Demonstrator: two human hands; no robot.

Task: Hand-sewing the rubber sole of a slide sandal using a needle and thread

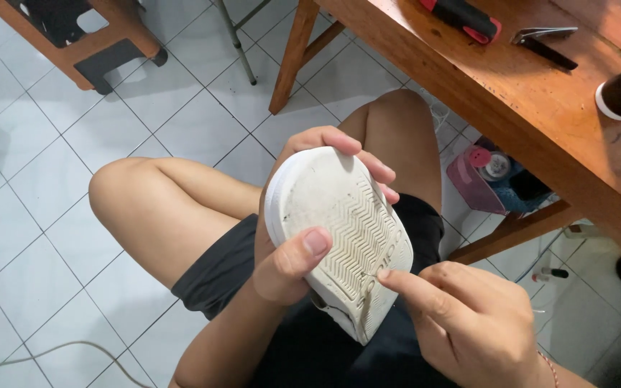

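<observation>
You sit beside a wooden table (540,122), holding a white shoe (339,230) sole-up over your lap: your left hand (289,251) is wrapped around it, thumb pressed on the tread, while your right hand (468,316), fingers curled with nothing in them, touches 1 fingertip to the sole's edge. You seem to be inspecting or picking at the tread; the next move likely calls for a steady hold and careful fingertip work. Under the table, a pink container (479,179) holds small items too unclear to name.

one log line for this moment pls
left hand: holds white shoe sole up | right hand: fingertip on sole
</observation>
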